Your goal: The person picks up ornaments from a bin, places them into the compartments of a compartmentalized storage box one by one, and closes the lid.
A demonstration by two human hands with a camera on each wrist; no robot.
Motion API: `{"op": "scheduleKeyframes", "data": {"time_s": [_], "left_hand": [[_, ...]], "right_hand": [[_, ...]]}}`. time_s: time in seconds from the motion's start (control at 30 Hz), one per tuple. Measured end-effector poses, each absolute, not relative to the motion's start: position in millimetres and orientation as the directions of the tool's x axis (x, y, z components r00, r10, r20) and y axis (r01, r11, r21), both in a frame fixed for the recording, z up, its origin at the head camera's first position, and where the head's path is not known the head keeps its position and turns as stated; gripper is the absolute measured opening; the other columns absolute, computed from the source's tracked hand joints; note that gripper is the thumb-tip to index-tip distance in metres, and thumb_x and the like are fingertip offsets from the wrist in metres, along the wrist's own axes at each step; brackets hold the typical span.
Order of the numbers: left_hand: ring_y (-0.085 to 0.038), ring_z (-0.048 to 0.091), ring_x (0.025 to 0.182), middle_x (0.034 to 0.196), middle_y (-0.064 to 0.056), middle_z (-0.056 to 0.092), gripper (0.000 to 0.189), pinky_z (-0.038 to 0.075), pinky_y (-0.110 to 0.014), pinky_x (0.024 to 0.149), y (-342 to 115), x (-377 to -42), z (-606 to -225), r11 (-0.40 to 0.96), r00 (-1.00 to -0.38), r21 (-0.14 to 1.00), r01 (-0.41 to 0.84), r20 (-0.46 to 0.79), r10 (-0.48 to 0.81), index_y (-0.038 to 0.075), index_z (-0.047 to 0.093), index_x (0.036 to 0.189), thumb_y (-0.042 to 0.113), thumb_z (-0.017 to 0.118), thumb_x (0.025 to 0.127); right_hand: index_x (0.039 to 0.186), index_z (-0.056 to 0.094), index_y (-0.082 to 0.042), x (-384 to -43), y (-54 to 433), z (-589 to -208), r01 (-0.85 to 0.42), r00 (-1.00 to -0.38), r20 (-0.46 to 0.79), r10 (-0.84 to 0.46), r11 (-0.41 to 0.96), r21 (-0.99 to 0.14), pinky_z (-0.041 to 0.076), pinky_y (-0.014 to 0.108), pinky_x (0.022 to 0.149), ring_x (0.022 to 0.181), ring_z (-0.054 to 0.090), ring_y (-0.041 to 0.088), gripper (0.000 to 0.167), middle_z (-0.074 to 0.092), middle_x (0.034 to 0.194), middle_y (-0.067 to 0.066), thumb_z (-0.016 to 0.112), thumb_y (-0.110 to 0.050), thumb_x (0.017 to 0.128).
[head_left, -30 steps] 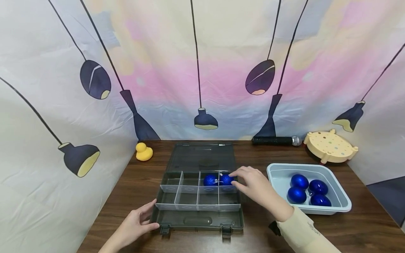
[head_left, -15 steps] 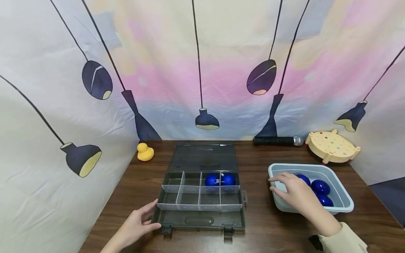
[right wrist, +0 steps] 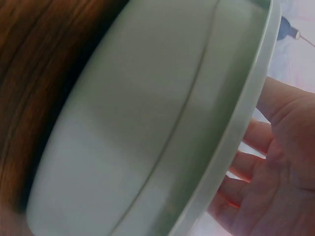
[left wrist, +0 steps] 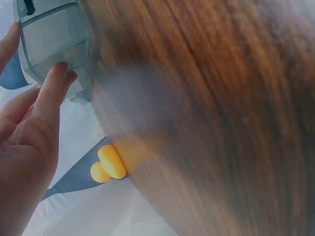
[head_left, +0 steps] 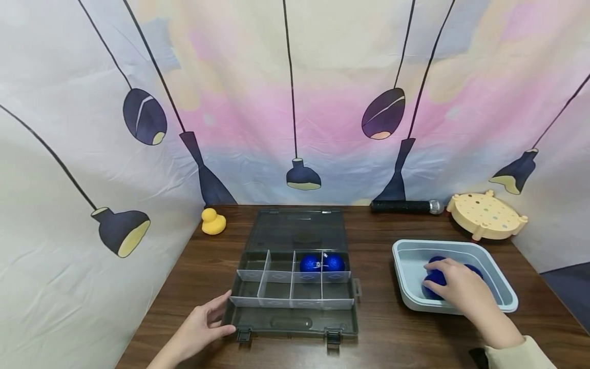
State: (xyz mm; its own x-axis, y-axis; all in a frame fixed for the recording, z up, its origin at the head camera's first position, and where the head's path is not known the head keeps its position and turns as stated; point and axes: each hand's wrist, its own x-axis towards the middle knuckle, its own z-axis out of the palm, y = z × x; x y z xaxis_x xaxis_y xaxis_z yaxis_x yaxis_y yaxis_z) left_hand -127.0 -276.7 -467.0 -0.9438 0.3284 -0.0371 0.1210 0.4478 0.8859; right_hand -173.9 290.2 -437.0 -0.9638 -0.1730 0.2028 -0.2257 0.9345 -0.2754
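A dark, see-through compartment box [head_left: 292,323] lies with its lid [head_left: 299,228] folded back. Two glittery blue Christmas balls [head_left: 310,263] sit in its back row, in the two compartments at the right. My left hand [head_left: 198,325] rests against the box's left side with extended fingers, also visible in the left wrist view. At the right, my right hand [head_left: 461,287] reaches into a light blue basin [head_left: 405,256], thumb and forefinger spread over a blue ball [head_left: 433,281]. Other balls there are partly covered by the hand. In the right wrist view the basin's wall [right wrist: 133,113] hides the fingertips.
A yellow rubber duck [head_left: 213,222] stands at the back left of the wooden table [head_left: 184,277]. Along the back right are a black microphone [head_left: 405,206] and a round cream piece with short legs [head_left: 487,215]. A printed cloth [head_left: 258,102] hangs behind.
My right hand has left the blue ball in the box's right compartment, moved right and gone down into the basin. The left hand has stayed at the box.
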Motion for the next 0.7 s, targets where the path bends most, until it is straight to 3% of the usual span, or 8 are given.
{"op": "scheduleKeyframes", "data": {"time_s": [0.27,0.7], "left_hand": [[-0.058,0.04,0.119,0.143,-0.039,0.027,0.078,0.053,-0.038,0.087,-277.0,-126.5,-466.9,0.441,-0.941,0.891,0.112,-0.047,0.334,-0.012,0.032,0.143,0.013,0.076,0.084],[-0.058,0.041,0.119,0.143,-0.038,0.028,0.077,0.052,-0.038,0.087,-278.7,-127.8,-468.0,0.441,-0.939,0.888,0.127,-0.036,0.343,-0.013,0.033,0.142,0.014,0.076,0.084]], "right_hand": [[0.112,0.07,-0.007,-182.2,304.4,-432.3,-0.149,-0.986,-0.031,-0.163,0.952,-0.267,0.047,0.066,0.074,0.1,0.056,0.05,0.052,0.058,0.108,0.029,0.086,-0.033,0.069],[0.117,0.066,-0.006,-191.7,311.0,-432.5,-0.163,-0.974,-0.111,-0.2,0.948,-0.275,0.044,0.067,0.08,0.106,0.052,0.051,0.056,0.059,0.113,0.029,0.087,-0.026,0.069]]}}
